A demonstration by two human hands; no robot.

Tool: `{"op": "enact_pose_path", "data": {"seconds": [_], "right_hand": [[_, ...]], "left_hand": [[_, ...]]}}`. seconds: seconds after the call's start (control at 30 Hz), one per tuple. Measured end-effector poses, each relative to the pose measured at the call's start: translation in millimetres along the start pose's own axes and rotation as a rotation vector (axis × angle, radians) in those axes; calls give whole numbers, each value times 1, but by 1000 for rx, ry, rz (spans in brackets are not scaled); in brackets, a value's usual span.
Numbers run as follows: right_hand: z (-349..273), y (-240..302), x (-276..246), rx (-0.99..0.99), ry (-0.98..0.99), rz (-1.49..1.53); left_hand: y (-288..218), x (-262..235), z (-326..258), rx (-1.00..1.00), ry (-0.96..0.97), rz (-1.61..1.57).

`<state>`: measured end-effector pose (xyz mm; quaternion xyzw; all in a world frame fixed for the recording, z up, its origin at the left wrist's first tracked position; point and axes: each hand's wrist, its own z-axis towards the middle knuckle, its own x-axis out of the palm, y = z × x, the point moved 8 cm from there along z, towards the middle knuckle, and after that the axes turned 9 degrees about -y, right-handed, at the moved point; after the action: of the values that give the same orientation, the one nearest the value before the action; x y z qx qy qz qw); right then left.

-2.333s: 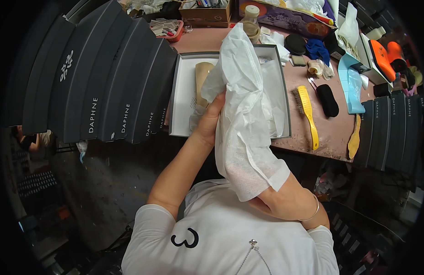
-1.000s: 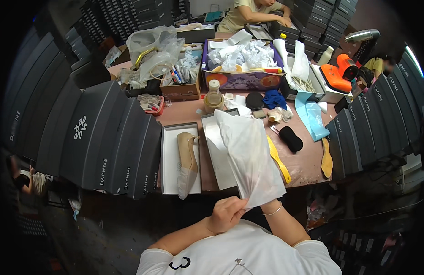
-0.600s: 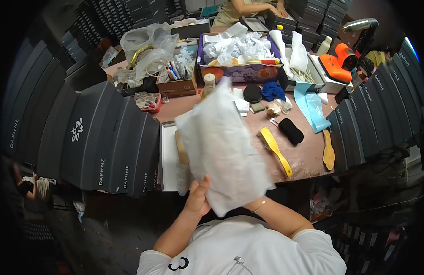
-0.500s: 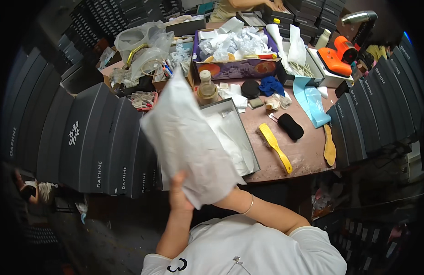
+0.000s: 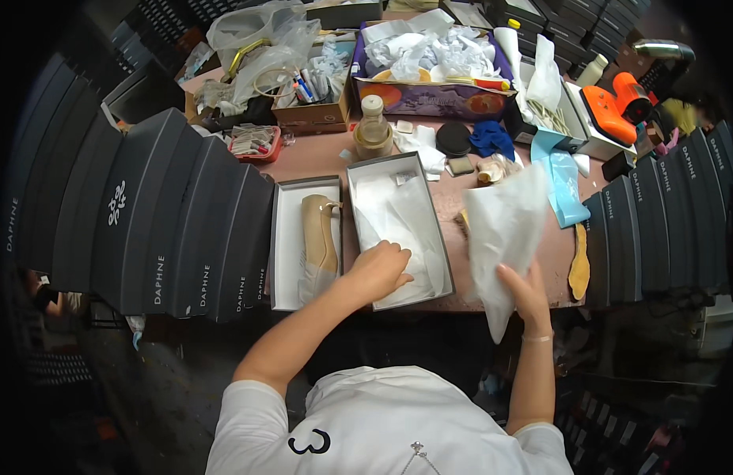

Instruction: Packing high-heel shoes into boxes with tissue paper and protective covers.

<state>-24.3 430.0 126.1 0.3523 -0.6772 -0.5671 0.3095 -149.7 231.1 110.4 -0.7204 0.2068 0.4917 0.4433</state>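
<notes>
My left hand (image 5: pixel 380 273) is at the near end of an open grey box with a white inside (image 5: pixel 442 273). Its fingers are curled over the white tissue paper (image 5: pixel 398 214) lying there; whatever is between them is hidden. My right hand (image 5: pixel 527 297) pinches a sheet of white tissue paper (image 5: pixel 505 222) by its lower part, raised above the table to the right. To the left of that box stands a narrower white tray-like box (image 5: pixel 287 273) holding a beige shoe (image 5: pixel 317 229), whose near end is partly wrapped in whitish material.
Stacks of dark shoe boxes flank the table (image 5: pixel 149 229) (image 5: pixel 659 229). A purple carton (image 5: pixel 430 107) of crumpled paper stands behind, with a bottle (image 5: pixel 374 131) before it. A blue strip (image 5: pixel 568 190), a yellow insole-shaped piece (image 5: pixel 579 265) and an orange device (image 5: pixel 612 111) are on the right.
The tissue sheet has swung from the left over to the right in my right hand, uncovering the shoe in its box. My left hand has moved onto the other box's tissue paper.
</notes>
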Motion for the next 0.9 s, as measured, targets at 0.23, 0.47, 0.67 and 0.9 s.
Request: {"op": "enact_pose_path", "data": {"seconds": [0.23,0.47,0.67,0.9], "right_hand": [[36,-55,19,-443,-51,-1006],[-19,75,124,-640,202,-509],[-23,79,141,-681,165,-650],[-87,63,261,-761,676,-711]], "left_hand": [[34,41,62,18,8,-23],[-18,-99,-11,104,-409,-563],[74,-110,-99,-334,-467,-12],[14,-94,-184,-70,-813,-209]]}}
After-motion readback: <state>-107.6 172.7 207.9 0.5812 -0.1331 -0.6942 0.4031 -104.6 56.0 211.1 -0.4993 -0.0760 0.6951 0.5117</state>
